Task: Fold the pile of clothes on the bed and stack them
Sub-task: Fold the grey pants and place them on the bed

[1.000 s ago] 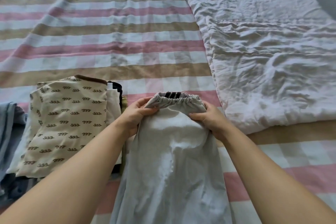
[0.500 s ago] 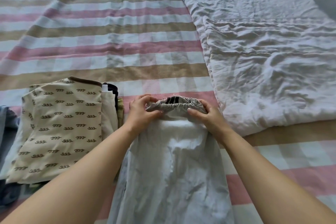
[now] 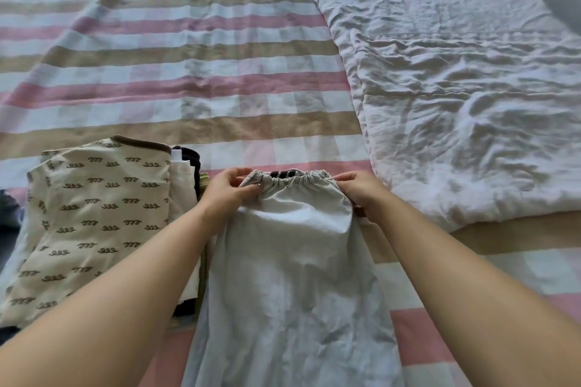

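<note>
Both forearms reach forward from the near edge of the bed (image 3: pixel 188 88) and converge a little at the wrists. The left hand (image 3: pixel 228 190) has its thumb and fingers curled in and pinches the left end of the gathered elastic waistband (image 3: pixel 289 181). The right hand (image 3: pixel 361 193), knuckles up and fingers bent, grips the right end of the same band.

The waistband belongs to the pale grey garment (image 3: pixel 292 276), which lies flat and lengthwise on the bed's striped sheet, waist pointing towards the far edge and the rest running back between the arms to the near edge. Its cloth is lightly creased, with a rounded bulge just below the waist. A dark striped patch shows inside the waist opening.

Just beside it, towards the left edge of the bed, sits the stack of folded clothes (image 3: pixel 185 195), topped by a cream patterned garment (image 3: pixel 94 214) with a brown trim. A crumpled white quilt (image 3: pixel 456 88) covers the bed's right side.
</note>
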Tool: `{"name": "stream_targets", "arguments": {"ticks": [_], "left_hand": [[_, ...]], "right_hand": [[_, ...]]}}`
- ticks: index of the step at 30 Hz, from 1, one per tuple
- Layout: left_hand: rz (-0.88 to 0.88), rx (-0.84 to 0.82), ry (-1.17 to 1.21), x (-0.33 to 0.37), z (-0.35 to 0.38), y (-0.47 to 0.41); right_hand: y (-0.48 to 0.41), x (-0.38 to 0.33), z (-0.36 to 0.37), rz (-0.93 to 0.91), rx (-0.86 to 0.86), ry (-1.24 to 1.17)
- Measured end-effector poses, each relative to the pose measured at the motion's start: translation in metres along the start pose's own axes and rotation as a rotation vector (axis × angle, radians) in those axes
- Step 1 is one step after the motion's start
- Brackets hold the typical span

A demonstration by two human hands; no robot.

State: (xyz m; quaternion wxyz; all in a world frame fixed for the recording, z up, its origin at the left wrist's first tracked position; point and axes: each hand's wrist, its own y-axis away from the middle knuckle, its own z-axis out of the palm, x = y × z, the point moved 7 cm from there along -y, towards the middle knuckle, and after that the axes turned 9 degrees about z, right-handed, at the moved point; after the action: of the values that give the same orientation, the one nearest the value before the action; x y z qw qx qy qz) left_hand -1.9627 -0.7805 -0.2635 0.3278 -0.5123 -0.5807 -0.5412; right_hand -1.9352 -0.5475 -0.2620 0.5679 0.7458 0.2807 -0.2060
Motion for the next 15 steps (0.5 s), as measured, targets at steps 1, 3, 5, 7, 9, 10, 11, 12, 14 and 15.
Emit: {"name": "stream_targets", "arguments": {"ticks": [1, 3, 5, 7, 9, 10, 11, 12, 14, 15], "left_hand": [[-0.006, -0.034, 0.029, 0.0, 0.002, -0.001], [-0.014, -0.055, 0.093, 0.0, 0.004, 0.001], [-0.002, -0.013, 0.152, 0.002, 0.001, 0.003], [0.038, 0.036, 0.154, 0.004, -0.004, 0.003], [0.064, 0.073, 0.122, 0.005, -0.005, 0.004], [0.065, 0.091, 0.102, 0.005, -0.003, 0.005], [0.059, 0.105, 0.092, 0.005, 0.0, 0.006], [0.046, 0.113, 0.096, 0.004, 0.003, 0.006], [0.011, 0.087, 0.139, 0.004, 0.009, 0.005], [-0.004, 0.054, 0.17, 0.004, 0.011, 0.004]], "right_hand": [[-0.001, -0.002, 0.001, 0.007, -0.013, 0.014], [-0.003, -0.005, -0.001, 0.02, -0.052, -0.027], [-0.001, -0.007, -0.007, 0.013, -0.079, -0.105], [-0.001, -0.007, -0.019, -0.039, -0.044, -0.172], [-0.001, -0.001, -0.028, -0.062, 0.026, -0.244], [-0.002, 0.005, -0.029, -0.048, 0.05, -0.276], [-0.004, 0.011, -0.029, -0.027, 0.062, -0.308], [-0.005, 0.014, -0.027, -0.006, 0.06, -0.328], [-0.006, 0.012, -0.023, 0.014, 0.018, -0.306], [-0.006, 0.007, -0.023, -0.003, -0.014, -0.276]]}}
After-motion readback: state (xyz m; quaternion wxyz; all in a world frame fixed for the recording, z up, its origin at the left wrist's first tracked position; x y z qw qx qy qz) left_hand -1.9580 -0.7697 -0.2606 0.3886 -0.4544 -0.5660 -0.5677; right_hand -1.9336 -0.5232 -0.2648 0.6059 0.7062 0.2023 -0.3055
